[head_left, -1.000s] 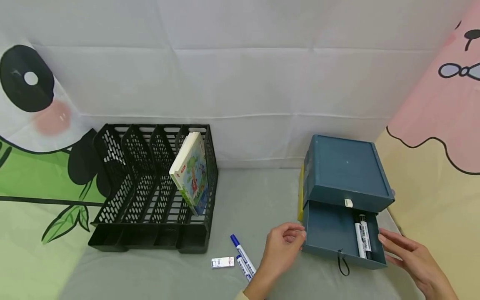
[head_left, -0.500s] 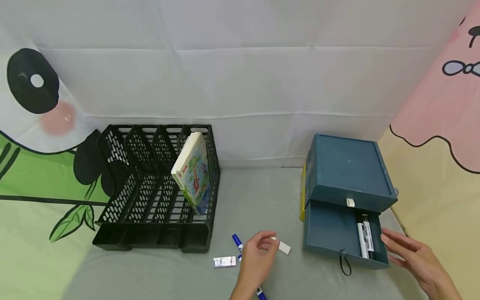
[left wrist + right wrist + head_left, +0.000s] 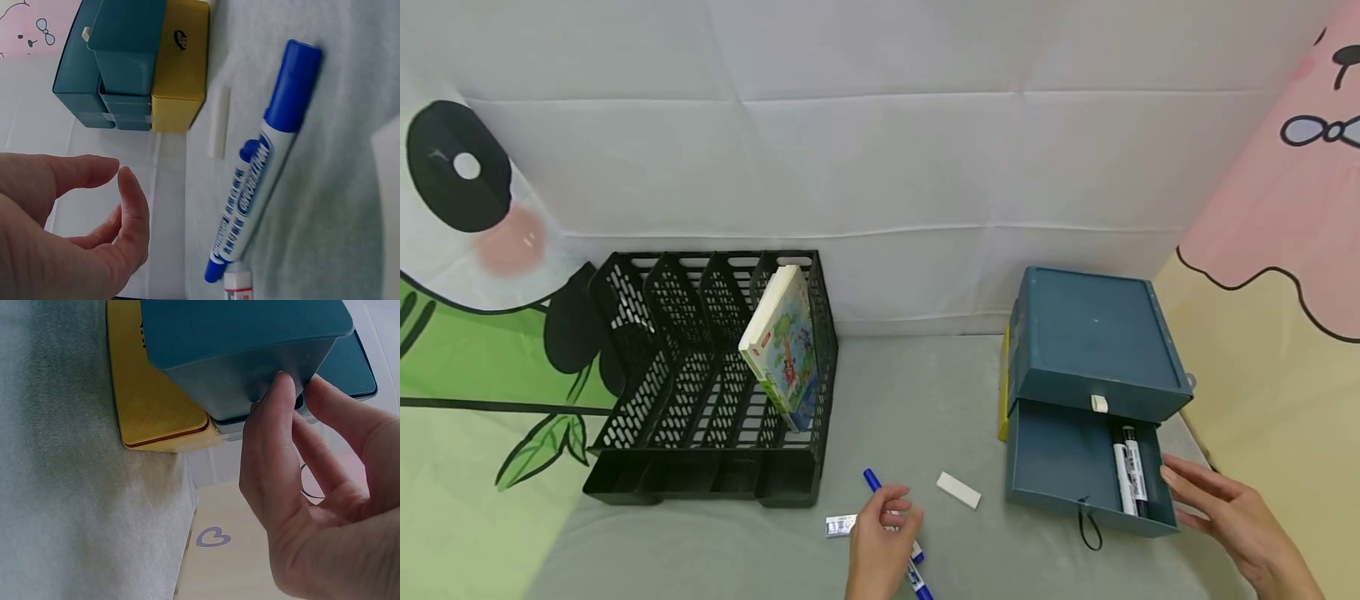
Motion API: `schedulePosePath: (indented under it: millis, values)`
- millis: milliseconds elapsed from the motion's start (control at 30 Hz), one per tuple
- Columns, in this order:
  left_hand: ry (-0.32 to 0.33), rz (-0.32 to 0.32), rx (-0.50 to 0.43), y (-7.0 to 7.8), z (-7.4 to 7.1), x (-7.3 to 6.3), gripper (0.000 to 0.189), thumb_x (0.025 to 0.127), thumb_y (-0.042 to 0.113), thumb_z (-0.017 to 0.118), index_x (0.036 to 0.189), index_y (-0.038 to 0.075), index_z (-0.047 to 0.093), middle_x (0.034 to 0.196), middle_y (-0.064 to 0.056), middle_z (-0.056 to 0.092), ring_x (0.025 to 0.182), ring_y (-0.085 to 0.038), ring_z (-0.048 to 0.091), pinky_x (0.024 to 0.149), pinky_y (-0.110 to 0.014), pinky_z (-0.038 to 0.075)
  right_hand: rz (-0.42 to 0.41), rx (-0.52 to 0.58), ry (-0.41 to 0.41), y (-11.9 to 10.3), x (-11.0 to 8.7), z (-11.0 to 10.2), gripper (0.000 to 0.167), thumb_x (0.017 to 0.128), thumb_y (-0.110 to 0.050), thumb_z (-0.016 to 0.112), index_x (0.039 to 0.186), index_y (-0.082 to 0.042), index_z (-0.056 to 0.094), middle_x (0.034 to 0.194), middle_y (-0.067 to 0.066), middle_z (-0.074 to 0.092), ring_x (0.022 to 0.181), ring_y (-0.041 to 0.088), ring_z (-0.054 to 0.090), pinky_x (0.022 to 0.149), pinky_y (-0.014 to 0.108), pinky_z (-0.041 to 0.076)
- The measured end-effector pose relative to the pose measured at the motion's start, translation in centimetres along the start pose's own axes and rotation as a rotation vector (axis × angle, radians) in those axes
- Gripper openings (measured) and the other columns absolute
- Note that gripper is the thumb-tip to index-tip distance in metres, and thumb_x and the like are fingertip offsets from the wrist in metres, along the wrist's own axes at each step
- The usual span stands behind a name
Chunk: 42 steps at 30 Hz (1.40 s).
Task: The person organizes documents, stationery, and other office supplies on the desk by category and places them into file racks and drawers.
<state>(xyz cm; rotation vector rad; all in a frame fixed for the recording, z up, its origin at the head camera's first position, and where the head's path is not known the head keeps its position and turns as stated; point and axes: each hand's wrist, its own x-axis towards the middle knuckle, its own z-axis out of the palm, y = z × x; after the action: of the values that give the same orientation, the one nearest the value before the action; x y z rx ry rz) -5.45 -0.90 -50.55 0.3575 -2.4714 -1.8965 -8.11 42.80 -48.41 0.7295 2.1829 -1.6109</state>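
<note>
My left hand hovers over two blue-capped whiteboard markers, partly covering them in the head view. In the left wrist view its thumb and index finger curve toward each other with a small gap and nothing between them. A small white box-shaped piece with a printed label lies just left of the markers. To their right lies a plain white stick-like block. My right hand rests its fingertips against the right side of the pulled-out drawer. Inside the drawer are a white marker and a black-capped marker.
A black perforated file rack stands at the left, with a picture book leaning in its right slot. Behind the drawer sits the blue cabinet body, with a yellow box against its left side. White cloth hangs behind.
My left hand has moved left from beside the drawer to over the markers, and the plain white block now shows on the table. My right hand stays at the drawer.
</note>
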Motion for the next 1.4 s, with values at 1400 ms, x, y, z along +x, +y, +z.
schedulePosePath:
  millis: [1400]
  values:
    - [0.270,-0.048,0.284,-5.7,1.7,-1.0,0.053,0.058,0.000,0.086,0.102,0.002,0.055,0.074,0.001,0.057,0.063,-0.018,0.054,0.059,-0.037,0.045,0.025,0.035,-0.013,0.6,0.8,0.0,0.088,0.095,-0.053,0.069,0.159,-0.004,0.034,0.154,0.027,0.038,0.096,0.005,0.062,0.090,0.037,0.059]
